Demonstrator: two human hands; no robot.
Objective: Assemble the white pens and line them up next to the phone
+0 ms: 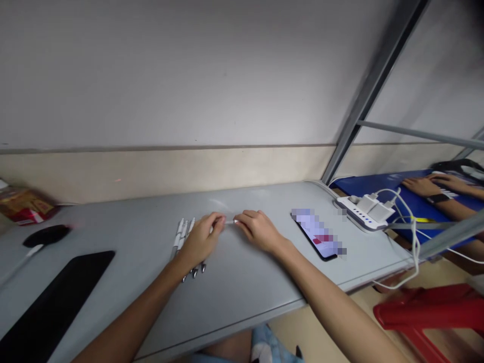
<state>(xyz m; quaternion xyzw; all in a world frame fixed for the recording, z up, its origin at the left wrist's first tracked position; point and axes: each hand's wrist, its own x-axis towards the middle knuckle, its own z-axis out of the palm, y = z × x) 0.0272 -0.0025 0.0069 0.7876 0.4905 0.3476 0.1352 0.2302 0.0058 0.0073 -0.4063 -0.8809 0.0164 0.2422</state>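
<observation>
Both my hands rest on a grey table point(242, 282). My left hand point(202, 239) and my right hand point(259, 229) pinch the two ends of one small white pen part point(230, 221) between their fingertips. Under my left hand lie three white pens point(181, 237) side by side, their metal tips pointing towards me. The pen part is mostly hidden by my fingers.
A phone point(317, 236) lies right of my right hand. A white power strip point(365, 212) with chargers and cables sits at the table's right end. Left are a black pad point(56, 297), a black mouse point(47, 235) and a red box point(26, 206). Another person's hands point(431, 185) rest on a blue table; a red stool point(434, 307) stands below.
</observation>
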